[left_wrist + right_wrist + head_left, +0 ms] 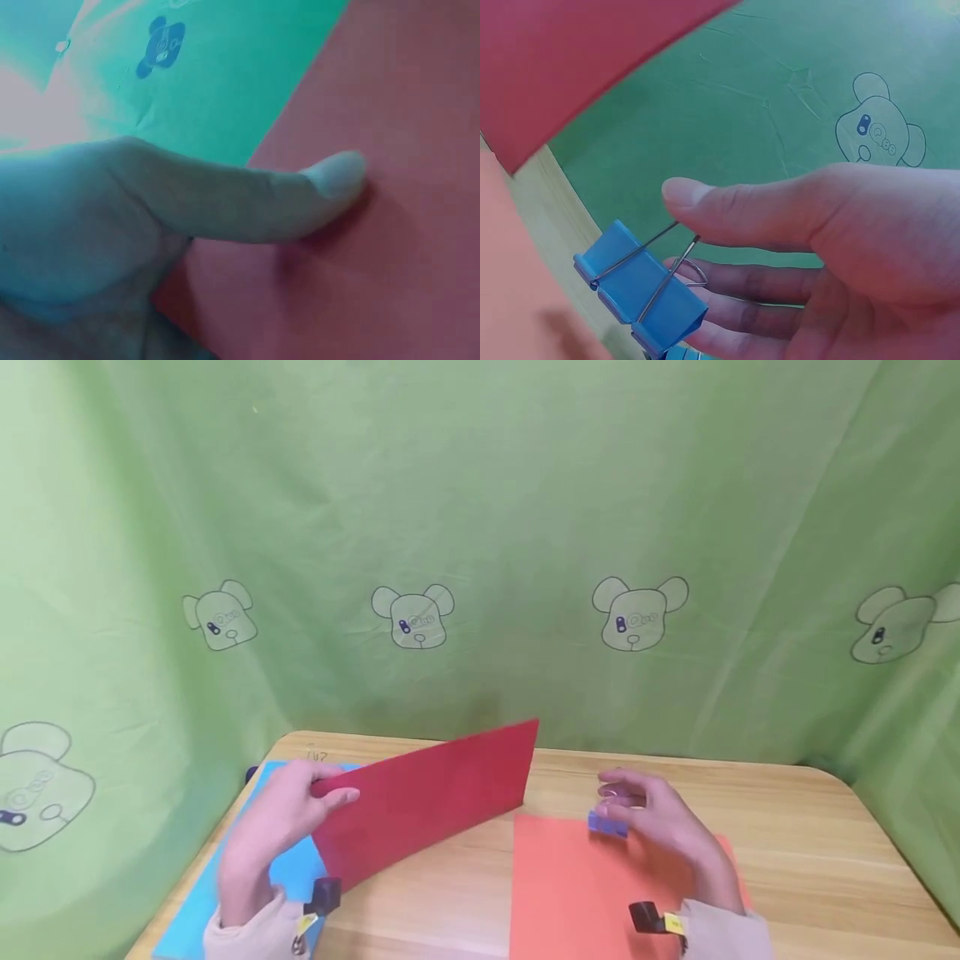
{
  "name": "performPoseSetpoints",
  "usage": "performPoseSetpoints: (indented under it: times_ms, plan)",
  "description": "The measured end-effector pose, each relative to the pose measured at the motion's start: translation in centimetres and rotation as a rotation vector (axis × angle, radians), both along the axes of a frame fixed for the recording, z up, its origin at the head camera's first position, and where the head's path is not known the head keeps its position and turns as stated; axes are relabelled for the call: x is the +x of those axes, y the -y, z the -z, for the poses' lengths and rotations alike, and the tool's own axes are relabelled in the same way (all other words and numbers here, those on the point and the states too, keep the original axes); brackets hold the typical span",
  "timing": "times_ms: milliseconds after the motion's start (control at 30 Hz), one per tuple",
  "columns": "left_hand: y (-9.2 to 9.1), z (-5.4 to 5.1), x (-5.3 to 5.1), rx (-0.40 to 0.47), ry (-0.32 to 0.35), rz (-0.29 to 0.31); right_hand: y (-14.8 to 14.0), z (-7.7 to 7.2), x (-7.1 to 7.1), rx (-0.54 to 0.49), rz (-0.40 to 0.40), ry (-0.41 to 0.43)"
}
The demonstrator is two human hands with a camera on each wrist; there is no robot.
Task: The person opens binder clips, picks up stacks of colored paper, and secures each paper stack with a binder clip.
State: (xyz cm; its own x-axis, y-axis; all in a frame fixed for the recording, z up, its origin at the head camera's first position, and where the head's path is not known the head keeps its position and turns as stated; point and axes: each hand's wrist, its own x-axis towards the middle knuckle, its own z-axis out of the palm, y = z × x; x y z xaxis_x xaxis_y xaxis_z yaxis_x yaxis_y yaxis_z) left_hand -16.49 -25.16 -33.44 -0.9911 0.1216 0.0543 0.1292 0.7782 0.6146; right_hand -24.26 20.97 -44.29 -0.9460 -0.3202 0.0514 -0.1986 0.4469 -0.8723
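Observation:
My left hand point(281, 814) grips a red sheet point(435, 802) near its upper left corner. The sheet stands on its long edge, slanting away to the right. In the left wrist view, the thumb lies flat along the red face; the fingers behind are hidden. Over the orange sheet point(562, 885), my right hand point(663, 818) pinches a blue binder clip point(641, 292) by its wire handles, between thumb and fingers. Part of a second blue clip point(684, 353) shows at the bottom of the right wrist view; what it rests on is out of sight.
A bright blue sheet or board point(217, 893) lies along the left of the wooden table point(817, 843), partly behind my left arm. Green curtain point(510, 510) with bear-head drawings hangs behind and at both sides. Something dark point(252, 773) sticks out at the blue sheet's far left corner.

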Motion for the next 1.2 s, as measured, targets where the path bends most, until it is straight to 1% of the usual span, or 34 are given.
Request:
performPoseSetpoints:
  times_ms: [67, 133, 200, 333, 400, 467, 567, 667, 733, 833, 967, 1033, 1133, 1200]
  plan:
    - [-0.1, 0.3, -0.7, 0.052, -0.009, 0.007, 0.0, 0.1, -0.1, 0.002, -0.006, 0.0]
    - [-0.2, 0.7, -1.5, 0.092, -0.023, -0.004, 0.0, 0.2, -0.1, 0.006, -0.009, 0.001]
    - [-0.2, 1.2, -2.1, 0.123, -0.044, -0.034, 0.0, 0.3, -0.1, 0.012, -0.007, -0.001]
    - [-0.4, 2.2, -3.2, 0.154, -0.133, -0.099, -0.2, 0.4, -0.2, 0.019, -0.005, -0.001]
    - [-0.7, 2.8, -4.0, 0.198, -0.164, -0.121, -0.2, 0.4, -0.2, 0.021, -0.003, -0.002]
    - [-1.1, 3.4, -4.8, 0.262, -0.179, -0.14, -0.1, 0.4, -0.2, 0.024, 0.0, -0.003]
    - [-1.8, 4.3, -5.8, 0.386, -0.182, -0.171, 0.0, 0.3, -0.2, 0.03, 0.003, -0.004]
    - [-2.3, 4.9, -6.5, 0.465, -0.202, -0.199, 0.0, 0.2, -0.2, 0.037, 0.006, -0.002]
    - [-2.5, 5.2, -6.7, 0.499, -0.216, -0.205, 0.0, 0.2, -0.1, 0.04, 0.01, 0.003]
    - [-2.7, 5.7, -7.1, 0.561, -0.208, -0.216, -0.1, 0.1, 0.0, 0.043, 0.03, 0.034]
    - [-2.5, 6.1, -7.5, 0.652, -0.178, -0.241, -0.1, 0.0, 0.1, 0.044, 0.053, 0.069]
    - [-2.5, 6.3, -7.6, 0.692, -0.163, -0.244, -0.1, 0.0, 0.1, 0.042, 0.051, 0.072]
    - [-2.4, 6.6, -7.8, 0.722, -0.132, -0.23, -0.1, -0.1, 0.1, 0.04, 0.053, 0.079]
    - [-2.4, 7.0, -8.1, 0.724, -0.088, -0.225, -0.1, -0.1, 0.1, 0.038, 0.045, 0.082]
